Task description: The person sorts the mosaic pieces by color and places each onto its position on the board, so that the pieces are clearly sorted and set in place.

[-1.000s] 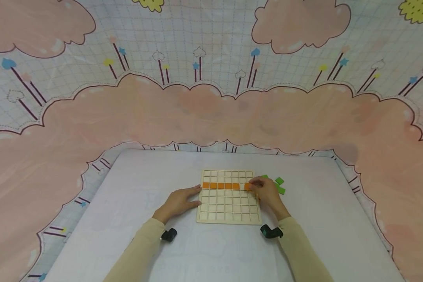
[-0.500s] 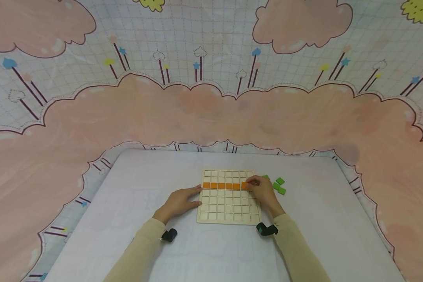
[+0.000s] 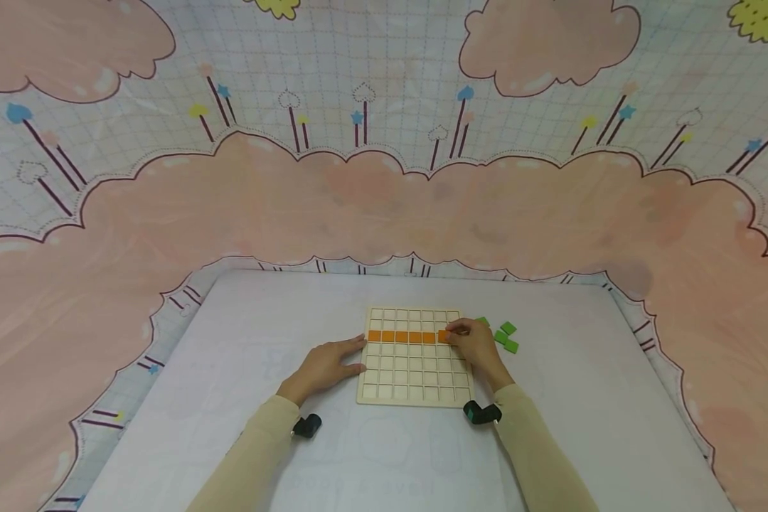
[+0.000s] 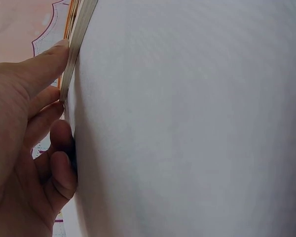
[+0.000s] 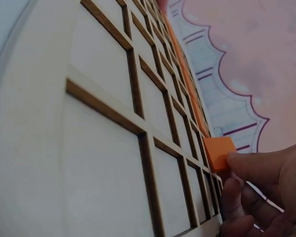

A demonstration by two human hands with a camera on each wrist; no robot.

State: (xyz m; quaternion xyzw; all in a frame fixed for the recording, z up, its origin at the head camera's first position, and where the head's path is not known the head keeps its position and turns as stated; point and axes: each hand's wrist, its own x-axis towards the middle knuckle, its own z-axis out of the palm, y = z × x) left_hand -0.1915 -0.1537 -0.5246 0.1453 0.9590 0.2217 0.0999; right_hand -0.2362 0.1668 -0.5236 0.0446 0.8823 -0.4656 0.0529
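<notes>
A pale wooden grid board (image 3: pixel 415 375) with square recesses lies on the white table. In its third row, several orange square tiles (image 3: pixel 401 337) form a line from the left edge. My right hand (image 3: pixel 477 346) pinches another orange tile (image 5: pixel 219 153) between thumb and fingertips, at the right end of that line. In the right wrist view this tile is tilted over the recesses. My left hand (image 3: pixel 323 366) rests at the board's left edge, with thumb and index finger spread along it. In the left wrist view, the left thumb (image 4: pixel 47 66) touches the board's side.
Several green square tiles (image 3: pixel 508 328) lie loose on the table (image 3: pixel 294 299) to the right of the board, one partly behind the right hand. A patterned cloth (image 3: pixel 384 206) covers the area behind the table. Each wrist carries a small black camera.
My right hand has moved slightly left with the orange tile, bringing it up against the line's end. It has barely moved in the last half second. The left hand stays put.
</notes>
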